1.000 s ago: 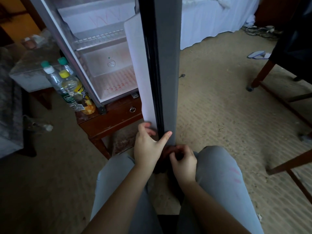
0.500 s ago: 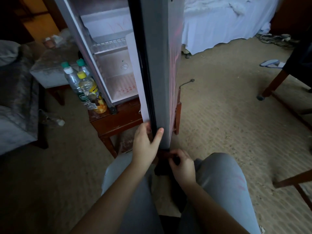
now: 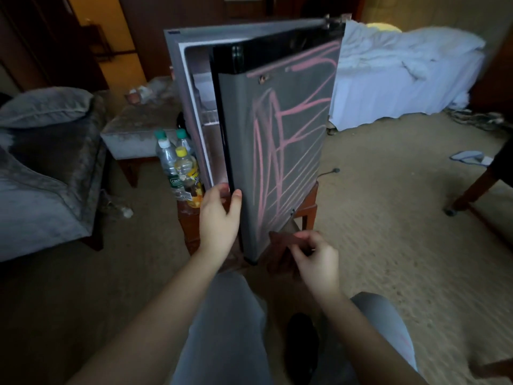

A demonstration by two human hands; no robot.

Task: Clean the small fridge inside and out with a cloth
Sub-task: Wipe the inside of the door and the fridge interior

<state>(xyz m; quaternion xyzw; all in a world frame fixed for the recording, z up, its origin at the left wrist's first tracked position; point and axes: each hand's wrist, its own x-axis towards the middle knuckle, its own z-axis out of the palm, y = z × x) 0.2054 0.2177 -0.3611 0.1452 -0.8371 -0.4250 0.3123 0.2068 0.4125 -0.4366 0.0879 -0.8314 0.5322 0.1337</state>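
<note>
Now, left hand (image 3: 219, 220) fingers curled round fridge door (image 3: 294, 173) edge, right hand (image 3: 317, 261) fingers pinching dark cloth (image 3: 284, 238) near its lower corner, pink scribbles (image 3: 273, 126) across its front.

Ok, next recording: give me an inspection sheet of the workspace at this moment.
Surface: wooden table carries the fridge, on carpet.
Job's things: door ajar, pink scribbles across its front; cloth dark, in hand.
Clutter: bottles beside the fridge.
Hands: left hand grips the door edge; right hand fingers pinch the cloth.
Cables: cord lying on the carpet.
Surroundings: bed, armchair, slipper.
</note>
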